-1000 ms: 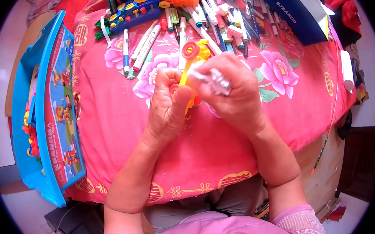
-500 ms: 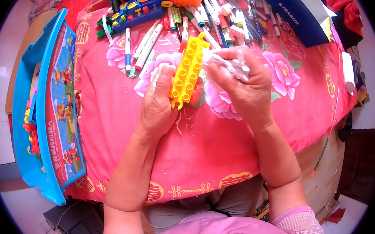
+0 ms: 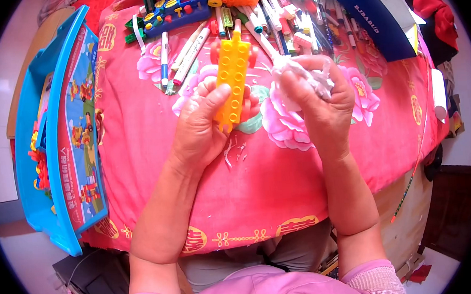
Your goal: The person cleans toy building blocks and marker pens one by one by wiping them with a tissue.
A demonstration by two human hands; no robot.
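Head view puts the yellow studded toy at the centre of my work, so I place everything from it. My left hand has it clamped, thumb across the studs and fingers wrapped behind, with red wheels showing at its sides. To its right and apart from it, my right hand pinches a crumpled white tissue between thumb and curled fingers. Well to the left of the toy I see a blue tub with a printed panel; inside lie small red and yellow pieces plus a blue one. Beyond the toy, to the upper right, sits a navy box lettered BJBABUD, though I cannot tell what it contains. Loose markers spread beyond the toy, near a blue toy vehicle. White shreds lie just below the toy on the pink flowered cloth.
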